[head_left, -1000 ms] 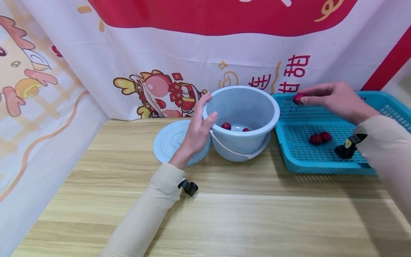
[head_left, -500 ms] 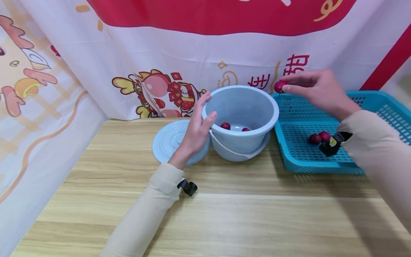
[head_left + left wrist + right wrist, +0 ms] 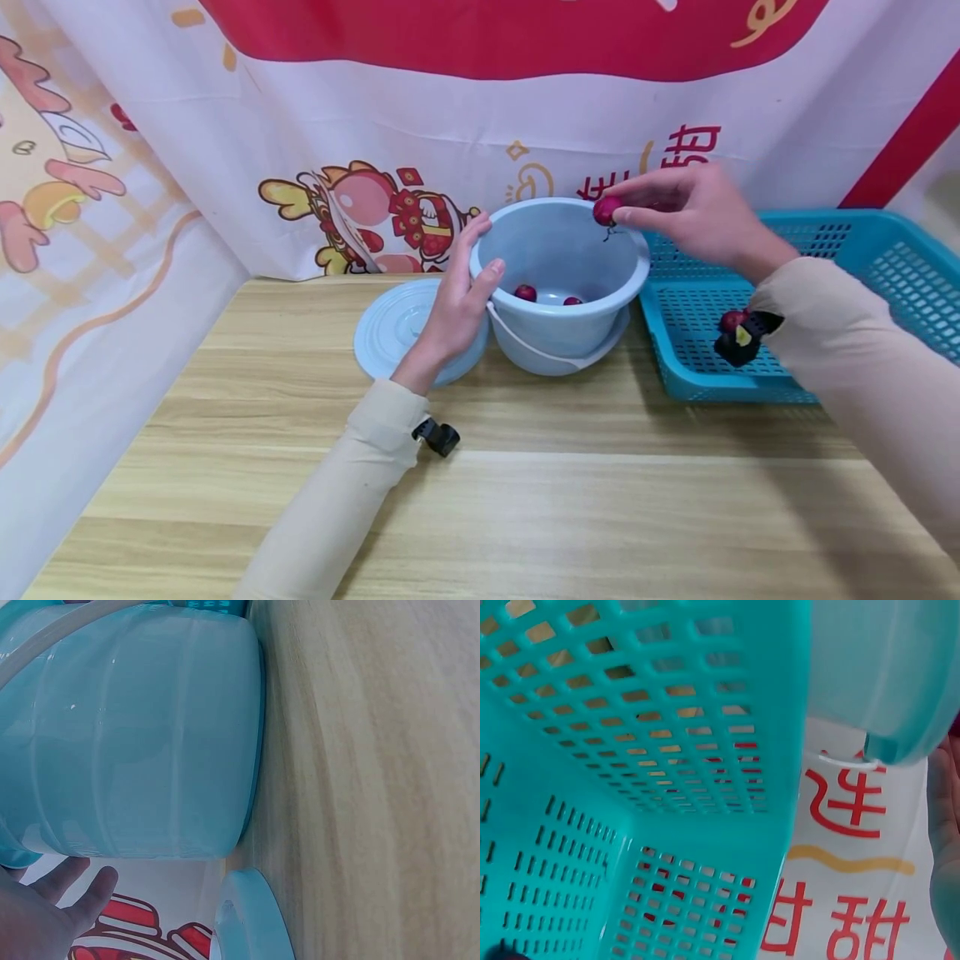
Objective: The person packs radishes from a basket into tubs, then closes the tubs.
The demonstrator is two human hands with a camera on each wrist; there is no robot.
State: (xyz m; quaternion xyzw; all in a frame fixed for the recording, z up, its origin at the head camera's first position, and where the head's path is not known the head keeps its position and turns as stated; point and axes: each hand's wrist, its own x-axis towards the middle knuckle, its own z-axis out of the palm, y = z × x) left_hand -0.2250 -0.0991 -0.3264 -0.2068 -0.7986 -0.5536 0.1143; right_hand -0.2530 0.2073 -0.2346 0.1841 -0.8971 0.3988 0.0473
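Observation:
My left hand rests against the left side of the light-blue bucket, its thumb over the outside of the rim. In the left wrist view its fingers look straight beside the bucket wall. Over the right part of the bucket's mouth, my right hand pinches a small dark-red plum between thumb and fingers, with a thin dark wisp hanging below it. Two similar plums lie on the bucket floor, one of them a red plum at the left. Only the hand's edge shows in the right wrist view.
A turquoise perforated basket stands right of the bucket, with a plum inside, partly hidden by the wrist camera. The round light-blue lid lies on the wooden table under the left hand. A printed cloth hangs behind.
My right hand has carried the plum leftward from above the basket to over the bucket's mouth. My left hand has stayed at the bucket's side.

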